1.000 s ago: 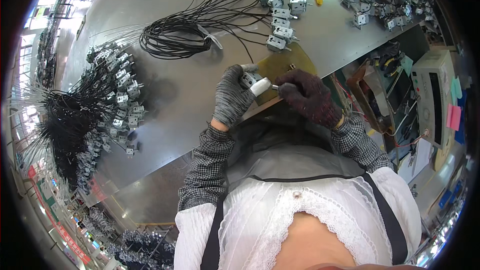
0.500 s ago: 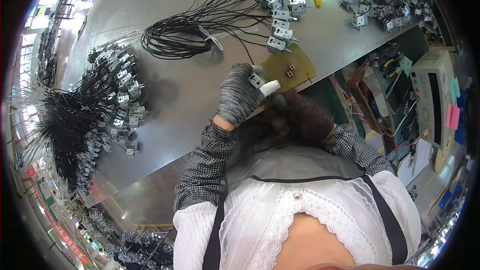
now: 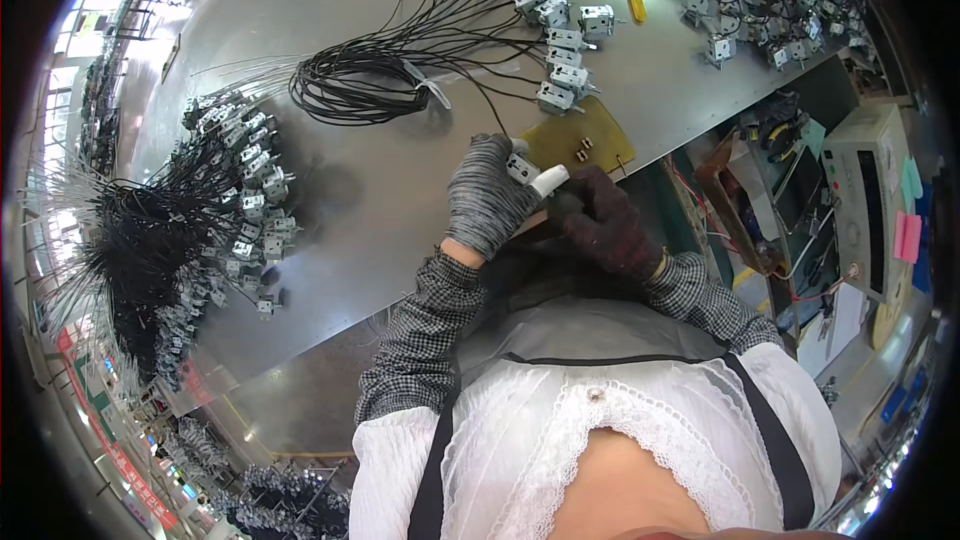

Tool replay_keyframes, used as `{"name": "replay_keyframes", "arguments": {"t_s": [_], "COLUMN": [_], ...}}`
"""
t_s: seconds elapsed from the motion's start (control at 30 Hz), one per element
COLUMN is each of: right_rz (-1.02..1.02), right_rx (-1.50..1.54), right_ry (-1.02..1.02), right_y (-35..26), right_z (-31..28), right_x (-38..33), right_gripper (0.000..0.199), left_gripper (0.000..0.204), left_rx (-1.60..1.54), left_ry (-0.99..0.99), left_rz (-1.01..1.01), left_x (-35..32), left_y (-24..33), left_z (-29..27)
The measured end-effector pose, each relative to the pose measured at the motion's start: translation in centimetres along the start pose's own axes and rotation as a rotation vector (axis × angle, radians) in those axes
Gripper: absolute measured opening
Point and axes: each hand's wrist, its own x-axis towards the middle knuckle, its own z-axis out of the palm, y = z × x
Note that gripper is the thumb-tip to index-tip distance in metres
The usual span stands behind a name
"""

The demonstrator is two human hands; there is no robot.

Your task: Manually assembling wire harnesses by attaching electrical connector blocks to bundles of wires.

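Observation:
My left hand (image 3: pixel 485 198), in a grey knitted glove with a white covering on the thumb, grips a small silver boxy metal unit (image 3: pixel 521 169). A black wire runs up from it toward the bundle. Beside the thumb, at the table's near edge, is my right hand (image 3: pixel 608 225) in a dark maroon glove. Its fingers are curled; whatever they hold, if anything, is hidden. Under and beyond both hands lies a yellowish flat plate (image 3: pixel 600 128) with small brass-coloured pegs (image 3: pixel 584 149) on it.
A coiled black wire bundle (image 3: pixel 350 85) leads to a row of silver units (image 3: pixel 565 58). A yellow-handled screwdriver (image 3: pixel 634 0) lies beyond. More wired units (image 3: pixel 255 180) are heaped at left, loose units (image 3: pixel 780 10) at far right. A beige instrument box (image 3: pixel 868 200) stands right of the table.
My right hand has moved slightly up, closer to the left thumb. The left hand keeps its hold on the metal unit, and the whole view has shifted a little.

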Motion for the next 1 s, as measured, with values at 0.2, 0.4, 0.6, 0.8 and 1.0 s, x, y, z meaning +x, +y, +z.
{"name": "replay_keyframes", "arguments": {"t_s": [0.2, 0.4, 0.6, 0.8, 1.0], "right_rz": [0.409, -0.28, 0.22, 0.369, 0.112], "right_rx": [0.521, -0.617, 0.784, 1.259, 0.445], "right_ry": [-0.192, -0.022, -0.258, -0.49, -0.365], "right_y": [-0.7, -3.2, 0.4, 0.4, -2.0], "right_z": [-0.6, -0.1, 0.1, 0.5, 0.4], "right_x": [0.6, -0.4, -0.4, -1.4, -2.0], "right_gripper": [0.051, 0.045, 0.044, 0.035, 0.039], "left_gripper": [0.066, 0.052, 0.042, 0.052, 0.065], "left_rx": [-0.016, 0.005, -0.418, -0.759, -0.743], "left_ry": [0.035, 0.077, 0.161, 0.055, 0.267], "left_rz": [0.045, 0.062, 0.006, -0.051, -0.117], "left_x": [-0.1, -0.1, -1.5, -2.4, -4.8], "left_y": [-0.5, -0.6, -0.6, -0.4, -0.7], "left_z": [0.2, 0.5, 3.3, 3.1, 2.4]}}
